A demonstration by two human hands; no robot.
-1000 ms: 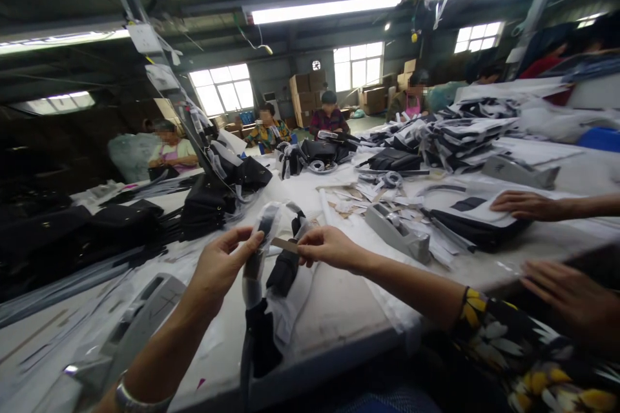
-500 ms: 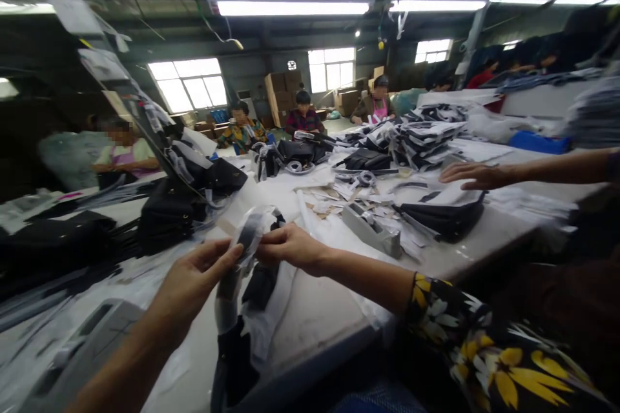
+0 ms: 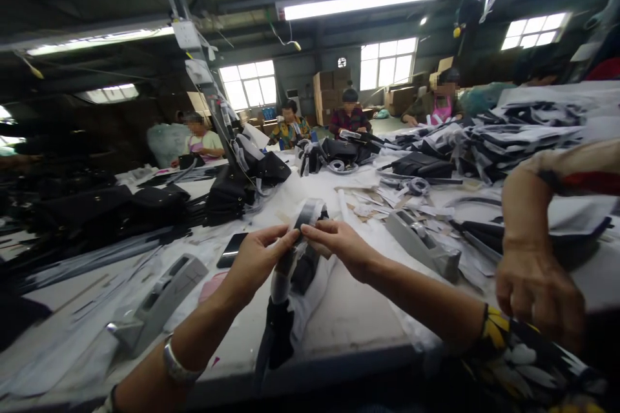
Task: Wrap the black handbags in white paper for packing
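White worktable (image 3: pixel 341 319); left hand (image 3: pixel 256 259), right hand (image 3: pixel 339 244), fingertips tight on plastic-wrapped black strap (image 3: pixel 308 211)

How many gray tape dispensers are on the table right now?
2. One tape dispenser lies left of the left hand; the other sits right of the right hand. Both hands pinch a wrapped strap. Piles behind may hide more.

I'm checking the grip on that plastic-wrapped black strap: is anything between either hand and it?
Nothing visible does. The left hand and right hand both pinch the plastic-wrapped black strap directly near its top, above the table. A co-worker's hand hangs off to the right, apart from it.
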